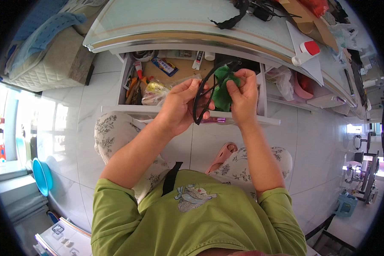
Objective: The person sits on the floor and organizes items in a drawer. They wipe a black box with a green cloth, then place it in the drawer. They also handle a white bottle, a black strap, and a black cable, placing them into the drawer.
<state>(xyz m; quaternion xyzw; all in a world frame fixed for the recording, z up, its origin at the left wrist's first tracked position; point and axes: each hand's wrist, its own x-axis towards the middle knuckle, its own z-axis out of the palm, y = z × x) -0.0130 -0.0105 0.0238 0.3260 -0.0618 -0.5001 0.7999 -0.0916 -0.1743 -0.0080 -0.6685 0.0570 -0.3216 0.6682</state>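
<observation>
Above an open drawer (pixel 192 110), both hands are raised close together. My left hand (pixel 184 99) pinches a thin black cord (pixel 196 105) that hangs in a loop over its fingers. Between thumb and fingers, my right hand (pixel 244 92) grips a green cloth (pixel 222 94), with the black cord beside and across it. Whether cord and cloth are joined, I cannot tell. Below them the drawer holds a red-and-white tube (pixel 138 69), a blue packet (pixel 164 66), a white tube (pixel 197 60) and a clear plastic bag with yellow contents (pixel 155 92).
A glass-topped cabinet (pixel 166 22) spans the area beyond the drawer. On it lie a black strap (pixel 232 22), cables, a cardboard piece (pixel 310 25) and a white bottle with a red cap (pixel 305 52). An open compartment at right holds a pink bowl (pixel 302 86). My knees flank the drawer front.
</observation>
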